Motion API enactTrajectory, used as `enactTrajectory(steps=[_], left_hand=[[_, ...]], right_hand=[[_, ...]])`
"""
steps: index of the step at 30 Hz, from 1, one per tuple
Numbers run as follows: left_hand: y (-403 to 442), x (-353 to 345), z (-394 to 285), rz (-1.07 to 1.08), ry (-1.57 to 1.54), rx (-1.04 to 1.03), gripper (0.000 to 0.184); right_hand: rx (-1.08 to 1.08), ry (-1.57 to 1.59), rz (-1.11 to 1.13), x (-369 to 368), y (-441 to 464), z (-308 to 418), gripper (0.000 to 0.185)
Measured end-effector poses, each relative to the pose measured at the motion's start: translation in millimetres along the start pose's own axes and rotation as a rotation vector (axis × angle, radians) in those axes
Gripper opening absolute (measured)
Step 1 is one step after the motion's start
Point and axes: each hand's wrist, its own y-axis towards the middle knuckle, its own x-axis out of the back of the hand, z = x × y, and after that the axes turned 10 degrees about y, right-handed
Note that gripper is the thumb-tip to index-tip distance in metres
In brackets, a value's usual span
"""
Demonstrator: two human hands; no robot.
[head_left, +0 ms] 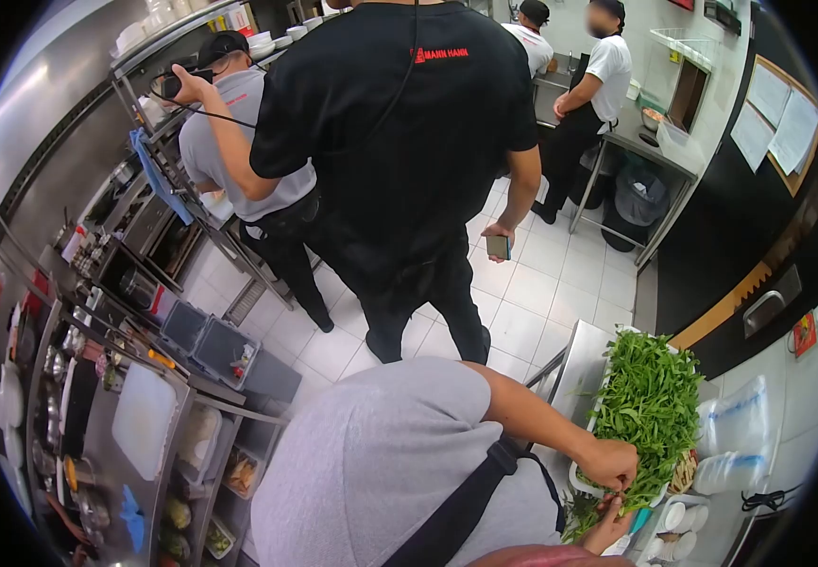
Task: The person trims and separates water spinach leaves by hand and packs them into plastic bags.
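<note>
At the lower right, my left hand [609,464] bends over the near end of a white tray [576,480] heaped with leafy greens [650,392]. Its fingers are pinched together at some stems. Just below, my right hand [609,529] has its fingertips closed on a green sprig [583,516], almost touching the left. Exactly how each finger grips is too small to see. My grey sleeve and a black strap [456,506] fill the bottom middle.
Beside the greens lie clear plastic bags [735,425] and white round containers [681,529]. A person in black [400,123] stands close behind, holding a phone [498,248]. Other workers stand farther off. Left are a white cutting board [144,420] and grey bins [225,350].
</note>
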Motion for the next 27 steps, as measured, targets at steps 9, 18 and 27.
enactTrajectory(steps=[9, 18, 27], left_hand=[[-13.8, 20.3, -7.6, -0.223, 0.068, -0.081, 0.034], [-159.8, 108.3, -1.3, -0.304, -0.075, 0.347, 0.022], [-249.2, 159.0, -6.2, -0.170, -0.048, 0.420, 0.018]], right_hand=[[0.024, -0.034, 0.023, 8.7, 13.8, 3.0, 0.026], [0.154, -0.428, 0.009, -40.8, 41.2, 33.7, 0.025], [-0.064, 0.102, 0.282, -128.8, -36.0, 12.3, 0.022]])
